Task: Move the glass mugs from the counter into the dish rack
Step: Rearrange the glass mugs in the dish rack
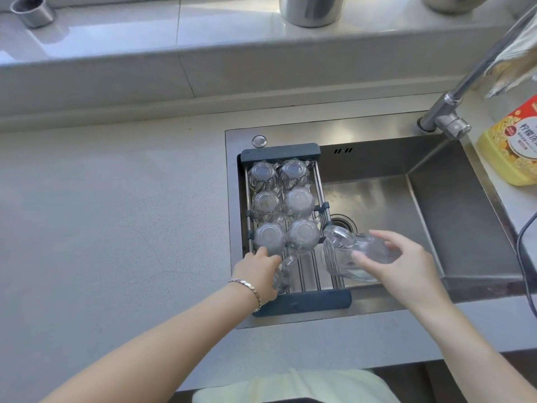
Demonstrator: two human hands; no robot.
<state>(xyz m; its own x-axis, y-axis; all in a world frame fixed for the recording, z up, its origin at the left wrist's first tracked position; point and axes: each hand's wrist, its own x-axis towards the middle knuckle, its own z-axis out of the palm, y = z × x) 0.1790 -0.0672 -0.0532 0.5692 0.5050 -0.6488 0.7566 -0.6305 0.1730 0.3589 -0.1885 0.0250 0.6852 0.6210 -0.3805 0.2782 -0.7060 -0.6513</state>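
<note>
A dark-framed dish rack spans the left end of the sink. Several clear glass mugs stand upside down in it, in two columns. My left hand grips another glass mug at the rack's near left, low over the bars. My right hand holds a further glass mug tilted on its side, just right of the rack's near end, above the sink basin.
The steel sink lies right of the rack, its drain partly behind the tilted mug. A tap rises at the far right. A yellow detergent bottle stands beside it. Grey counter spreads left. Metal canisters sit on the back ledge.
</note>
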